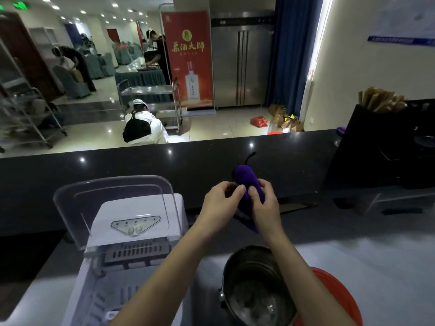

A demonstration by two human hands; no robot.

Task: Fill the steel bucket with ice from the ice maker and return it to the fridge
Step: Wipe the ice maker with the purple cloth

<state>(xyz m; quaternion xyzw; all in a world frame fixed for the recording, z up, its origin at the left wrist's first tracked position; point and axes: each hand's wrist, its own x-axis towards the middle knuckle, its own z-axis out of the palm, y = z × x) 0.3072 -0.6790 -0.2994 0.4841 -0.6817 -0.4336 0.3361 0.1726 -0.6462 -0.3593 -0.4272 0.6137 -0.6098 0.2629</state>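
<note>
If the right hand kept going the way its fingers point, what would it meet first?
The right hand already pinches the purple pouch; past that, probably the left hand. Depth is unclear.

Place: a service bar at the edge of a hotel or restaurant banquet hall.
Bar: a long dark polished table [141, 161] crosses the middle of the frame; a white ice maker [131, 234] with its clear lid up stands at lower left.
Hall: upper left shows covered chairs [70, 83] and a skirted buffet table [141, 77].
Staff: people in white caps [138, 103] work there.
Equipment: steel trolley [153, 100], tall steel fridge [242, 64] at upper centre.
Advertising: red liquor banner [188, 57].
</note>
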